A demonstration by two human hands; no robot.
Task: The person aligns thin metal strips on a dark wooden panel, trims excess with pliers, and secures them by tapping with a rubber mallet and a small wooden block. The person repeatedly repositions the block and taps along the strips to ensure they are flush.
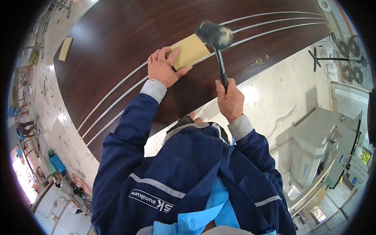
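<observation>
My left hand [163, 67] presses a flat yellowish block [190, 51] against a dark brown wood-grain panel [129, 35], its fingers spread along the block's left end. Three thin pale strips [113, 101] run lengthwise across the panel and pass under the block. In my right hand [230, 100] is the black handle of a mallet. The mallet's dark, worn head [214, 35] hangs over or beside the block's right end; whether they touch I cannot tell. Two small round holes [259, 61] show near the panel's right-hand edge.
Another pale block [65, 49] lies at the panel's far left edge. A roll of white tape [324, 5] is at the far right corner. To the right stand a fan [354, 55] and a large grey machine [313, 145]. A person [26, 129] is off to the left.
</observation>
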